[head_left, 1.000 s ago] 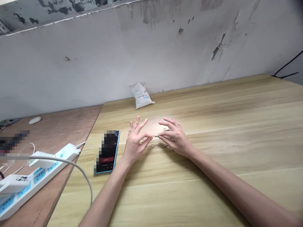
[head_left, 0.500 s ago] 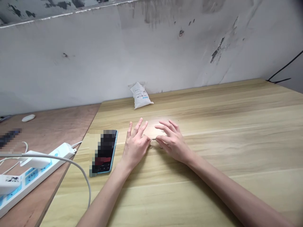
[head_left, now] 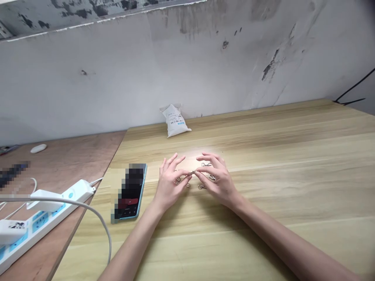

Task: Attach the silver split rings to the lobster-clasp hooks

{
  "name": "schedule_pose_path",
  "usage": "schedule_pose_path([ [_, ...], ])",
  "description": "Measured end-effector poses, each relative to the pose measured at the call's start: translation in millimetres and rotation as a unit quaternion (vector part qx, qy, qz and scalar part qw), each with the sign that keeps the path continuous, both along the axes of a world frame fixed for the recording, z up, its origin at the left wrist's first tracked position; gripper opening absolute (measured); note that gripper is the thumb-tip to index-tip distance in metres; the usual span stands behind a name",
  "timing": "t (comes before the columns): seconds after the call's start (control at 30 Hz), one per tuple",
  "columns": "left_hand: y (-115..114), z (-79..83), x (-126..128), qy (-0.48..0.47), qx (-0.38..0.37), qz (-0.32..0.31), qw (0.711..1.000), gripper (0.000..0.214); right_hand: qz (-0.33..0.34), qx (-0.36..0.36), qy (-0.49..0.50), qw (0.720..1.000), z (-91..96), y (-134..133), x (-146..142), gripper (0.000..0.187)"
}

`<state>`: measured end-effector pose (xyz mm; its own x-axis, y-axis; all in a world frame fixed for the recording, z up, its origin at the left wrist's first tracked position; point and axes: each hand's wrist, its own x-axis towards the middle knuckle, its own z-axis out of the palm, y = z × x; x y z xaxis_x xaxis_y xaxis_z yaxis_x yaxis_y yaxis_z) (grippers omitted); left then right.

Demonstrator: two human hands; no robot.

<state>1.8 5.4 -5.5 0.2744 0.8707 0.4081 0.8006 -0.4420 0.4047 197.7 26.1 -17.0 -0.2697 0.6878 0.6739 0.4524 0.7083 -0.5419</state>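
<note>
My left hand (head_left: 172,183) pinches one end of a small metal keychain piece (head_left: 191,172) between thumb and index finger, its other fingers raised. From the other side, my right hand (head_left: 218,177) grips the opposite end with thumb and forefinger. The piece hangs just above the wooden tabletop (head_left: 281,175); its fine details are too small to make out. A loose metal ring (head_left: 188,185) lies below the fingertips. More small metal rings with clasps (head_left: 202,187) lie by my right hand, partly hidden under it. Another few rings (head_left: 178,180) show beside my left fingers.
A phone (head_left: 130,195) lies left of my left hand. Behind my hands, a white labelled packet (head_left: 176,123) rests near the wall (head_left: 123,70). On the lower left, a brown board (head_left: 84,150) carries a power strip (head_left: 77,192) with a grey cable (head_left: 102,218) looping over the table.
My fingertips have shifted on the metal piece, and the left index finger now reaches straighter toward it. More of the rings under my right hand show. The view has tilted slightly.
</note>
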Motion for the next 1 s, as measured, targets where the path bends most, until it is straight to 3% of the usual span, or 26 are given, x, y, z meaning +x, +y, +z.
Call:
schedule_pose_path([
  [0.27,0.9,1.5,-0.7,-0.057,-0.018,0.003,0.998,0.007,-0.013,-0.007,0.012,1.0,-1.6,2.6,1.8,0.009],
  [0.43,0.5,1.3,-0.3,-0.053,0.008,0.014,0.998,0.009,-0.012,-0.001,0.003,1.0,-0.5,1.5,0.4,0.01],
  [0.8,-1.4,11.7,-3.6,0.06,0.118,0.028,0.991,0.012,-0.014,0.026,-0.078,0.997,-3.4,1.6,-0.5,0.014],
  [1.0,-6.2,13.5,6.2,0.166,0.077,-0.013,0.983,0.015,0.011,0.11,-0.126,0.986,2.9,-6.7,-9.0,0.017],
])
